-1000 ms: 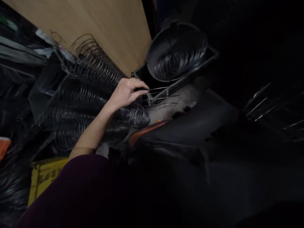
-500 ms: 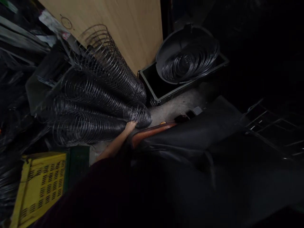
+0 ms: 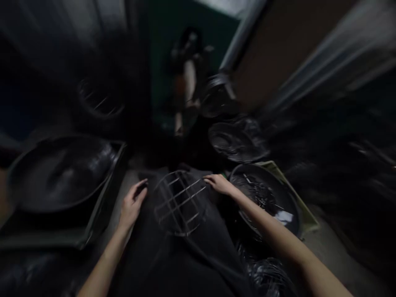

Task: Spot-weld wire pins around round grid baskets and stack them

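Observation:
A round wire grid (image 3: 177,202) of crossing bars lies over the dark cloth (image 3: 148,264) on my lap, blurred by motion. Just left of its rim is my left hand (image 3: 131,206), thumb and forefinger curved with a gap between them and no held thing visible. My right hand (image 3: 218,183) has its fingers pinched together at the grid's upper right edge, where they seem to grip a bar end.
To the left a wide dark basin (image 3: 62,173) rests on a green crate (image 3: 89,222). At right another basin (image 3: 266,194) holds dark metal pieces on a yellow-green crate (image 3: 311,218). Wire coils (image 3: 269,276) lie below it. Farther ahead is another person's arm (image 3: 190,82).
My view has swung right, from the tall wire coils to the grid on my lap. My left hand has left the coils and is beside the grid; my right hand has come into view.

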Demonstrator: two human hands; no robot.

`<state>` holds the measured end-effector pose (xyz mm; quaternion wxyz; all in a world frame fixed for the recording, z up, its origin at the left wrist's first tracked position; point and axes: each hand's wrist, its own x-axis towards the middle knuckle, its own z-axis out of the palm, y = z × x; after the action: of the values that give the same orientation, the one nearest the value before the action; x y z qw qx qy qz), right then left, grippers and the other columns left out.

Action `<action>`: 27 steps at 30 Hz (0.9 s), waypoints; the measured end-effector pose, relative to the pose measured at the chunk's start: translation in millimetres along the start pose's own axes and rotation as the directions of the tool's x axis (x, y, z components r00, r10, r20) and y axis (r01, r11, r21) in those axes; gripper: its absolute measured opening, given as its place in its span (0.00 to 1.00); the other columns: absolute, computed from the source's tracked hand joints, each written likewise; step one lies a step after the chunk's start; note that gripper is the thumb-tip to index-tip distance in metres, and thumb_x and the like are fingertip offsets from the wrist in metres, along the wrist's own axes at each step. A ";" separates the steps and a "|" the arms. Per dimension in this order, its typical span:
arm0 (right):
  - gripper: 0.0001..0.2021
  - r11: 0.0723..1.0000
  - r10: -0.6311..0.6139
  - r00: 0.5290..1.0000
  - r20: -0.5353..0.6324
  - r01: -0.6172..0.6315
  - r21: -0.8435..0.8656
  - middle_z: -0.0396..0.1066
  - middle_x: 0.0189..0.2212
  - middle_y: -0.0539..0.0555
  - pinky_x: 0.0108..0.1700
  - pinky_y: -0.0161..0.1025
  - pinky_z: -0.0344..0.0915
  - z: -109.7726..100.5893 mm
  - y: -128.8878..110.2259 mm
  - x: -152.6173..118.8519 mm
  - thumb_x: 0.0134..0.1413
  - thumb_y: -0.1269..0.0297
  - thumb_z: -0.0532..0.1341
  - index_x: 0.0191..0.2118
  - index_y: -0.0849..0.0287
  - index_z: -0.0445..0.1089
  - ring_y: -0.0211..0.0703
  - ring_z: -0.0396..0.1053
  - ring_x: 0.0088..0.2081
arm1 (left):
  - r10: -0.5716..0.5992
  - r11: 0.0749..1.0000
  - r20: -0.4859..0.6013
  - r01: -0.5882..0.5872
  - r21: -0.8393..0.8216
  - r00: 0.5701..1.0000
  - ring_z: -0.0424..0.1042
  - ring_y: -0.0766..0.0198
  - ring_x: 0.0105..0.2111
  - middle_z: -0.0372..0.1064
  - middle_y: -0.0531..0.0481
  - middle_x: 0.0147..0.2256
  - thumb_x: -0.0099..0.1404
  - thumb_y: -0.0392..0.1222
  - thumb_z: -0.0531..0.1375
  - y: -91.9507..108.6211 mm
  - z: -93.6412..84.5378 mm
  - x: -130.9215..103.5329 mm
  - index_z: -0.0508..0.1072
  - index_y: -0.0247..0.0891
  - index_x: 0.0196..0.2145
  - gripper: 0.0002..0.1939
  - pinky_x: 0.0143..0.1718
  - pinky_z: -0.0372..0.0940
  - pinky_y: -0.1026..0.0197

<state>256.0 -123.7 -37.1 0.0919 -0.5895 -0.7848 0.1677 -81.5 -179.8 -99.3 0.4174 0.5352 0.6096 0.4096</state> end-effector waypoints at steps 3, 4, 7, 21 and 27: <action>0.08 0.997 0.069 0.954 -0.291 -0.077 -0.016 0.77 0.36 0.53 0.45 0.40 0.70 -72.5 42.7 49.2 0.62 0.62 0.59 0.36 0.56 0.75 0.42 0.74 0.39 | 0.070 0.998 0.128 -0.069 -0.017 0.989 0.71 0.50 0.54 0.73 0.46 0.49 0.63 0.59 0.55 21.4 35.0 26.6 0.75 0.44 0.47 0.22 0.59 0.65 0.49; 0.08 0.997 0.063 0.906 -0.418 -0.079 -0.020 0.78 0.37 0.53 0.47 0.41 0.69 -99.5 51.5 71.2 0.62 0.62 0.59 0.37 0.56 0.76 0.44 0.74 0.40 | 0.077 0.997 0.142 -0.076 -0.008 0.987 0.71 0.50 0.54 0.73 0.46 0.49 0.63 0.59 0.56 22.1 41.9 27.6 0.75 0.45 0.46 0.21 0.59 0.65 0.48; 0.08 0.992 0.004 0.708 -0.706 -0.093 -0.088 0.76 0.40 0.56 0.48 0.44 0.66 -175.2 66.0 145.3 0.59 0.62 0.60 0.40 0.57 0.75 0.48 0.72 0.42 | 0.003 1.000 0.097 -0.002 -0.010 0.995 0.70 0.48 0.56 0.70 0.46 0.53 0.61 0.59 0.60 14.2 53.7 20.2 0.72 0.48 0.51 0.23 0.60 0.64 0.46; 0.20 0.622 -0.016 0.965 -0.263 -0.197 -0.758 0.75 0.43 0.66 0.37 0.41 0.62 -228.8 43.9 212.5 0.65 0.74 0.46 0.55 0.65 0.69 0.48 0.73 0.39 | 0.078 0.987 0.526 0.011 -0.163 0.847 0.72 0.51 0.50 0.75 0.45 0.45 0.62 0.54 0.61 34.8 56.1 96.2 0.78 0.39 0.44 0.18 0.57 0.63 0.51; 0.22 0.739 -0.246 0.914 -0.323 -0.039 -0.673 0.75 0.39 0.64 0.36 0.46 0.62 -216.2 33.2 78.7 0.68 0.63 0.41 0.49 0.57 0.72 0.52 0.73 0.44 | 0.140 0.966 0.331 -0.055 -0.253 0.933 0.63 0.50 0.61 0.66 0.42 0.60 0.60 0.58 0.64 73.8 38.1 81.7 0.70 0.40 0.59 0.33 0.64 0.55 0.50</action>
<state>337.1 -6.7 146.7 0.0394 -0.5587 -0.7898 -0.2500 -28.9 -89.8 -47.3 0.5584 0.5742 0.4454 0.4001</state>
